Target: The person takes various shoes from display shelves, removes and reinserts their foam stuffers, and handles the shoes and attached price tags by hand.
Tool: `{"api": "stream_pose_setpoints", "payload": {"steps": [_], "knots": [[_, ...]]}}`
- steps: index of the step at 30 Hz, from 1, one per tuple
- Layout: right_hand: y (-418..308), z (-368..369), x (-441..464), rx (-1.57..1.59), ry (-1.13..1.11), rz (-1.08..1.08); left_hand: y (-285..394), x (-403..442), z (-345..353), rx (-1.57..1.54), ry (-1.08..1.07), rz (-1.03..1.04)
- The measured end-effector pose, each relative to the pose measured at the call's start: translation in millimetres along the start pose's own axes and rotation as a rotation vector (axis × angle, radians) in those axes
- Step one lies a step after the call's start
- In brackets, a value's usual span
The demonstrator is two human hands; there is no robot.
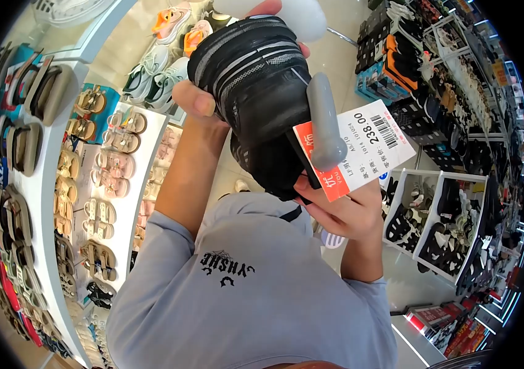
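Observation:
A black sneaker (pixel 246 67) with grey stripes is held up in front of my chest. My left hand (pixel 197 101) grips it, thumb on the near side and fingertips showing past its far edge. Lower right, my right hand (pixel 351 206) has its fingers closed at the black collar or heel end, partly behind the tag. A grey, rounded security tag (pixel 325 123) hangs from the shoe. Under that lies a red and white price tag (pixel 369 144) printed 238.00. The sole is mostly hidden.
A white display shelf (pixel 145 135) of sandals and slippers (pixel 99 218) curves along the left. Green and white sneakers (pixel 157 77) stand beyond it. On the right are a white rack (pixel 434 209) of shoes and stacked shoe boxes (pixel 379 80). Shiny floor (pixel 412 283) lies between.

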State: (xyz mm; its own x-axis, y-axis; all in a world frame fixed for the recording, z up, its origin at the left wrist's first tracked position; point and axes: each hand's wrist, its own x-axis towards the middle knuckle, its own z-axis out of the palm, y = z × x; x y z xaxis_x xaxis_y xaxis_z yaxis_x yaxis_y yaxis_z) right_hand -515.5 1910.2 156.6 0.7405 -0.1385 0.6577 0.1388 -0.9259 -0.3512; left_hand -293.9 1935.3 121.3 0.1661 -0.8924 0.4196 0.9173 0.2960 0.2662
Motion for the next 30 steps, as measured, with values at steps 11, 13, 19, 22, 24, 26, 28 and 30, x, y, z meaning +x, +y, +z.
{"api": "stream_pose_setpoints", "payload": {"steps": [11,13,19,22,24,26,28,30], "knots": [[124,-40,-12,0.071,-0.367,0.523,-29,97,-44,0.426,0.058,-0.383],[160,-47,-17,0.392,-0.491,0.897,-49,117,-52,0.411,0.19,-0.398],[256,-72,-14,0.657,-0.29,0.918,-105,192,-78,0.317,0.456,-0.429],[303,-92,-32,0.526,-0.315,0.717,-132,226,-86,0.401,0.546,-0.476],[337,-99,-47,0.477,-0.405,0.571,-147,245,-90,0.458,0.562,-0.488],[361,-99,-60,0.566,-0.455,0.464,-161,257,-105,0.442,0.594,-0.526],[369,-98,-67,0.845,-0.507,0.588,-171,264,-114,0.429,0.568,-0.587],[388,-98,-72,0.809,-0.636,0.579,-180,275,-120,0.592,0.589,-0.643]]}}
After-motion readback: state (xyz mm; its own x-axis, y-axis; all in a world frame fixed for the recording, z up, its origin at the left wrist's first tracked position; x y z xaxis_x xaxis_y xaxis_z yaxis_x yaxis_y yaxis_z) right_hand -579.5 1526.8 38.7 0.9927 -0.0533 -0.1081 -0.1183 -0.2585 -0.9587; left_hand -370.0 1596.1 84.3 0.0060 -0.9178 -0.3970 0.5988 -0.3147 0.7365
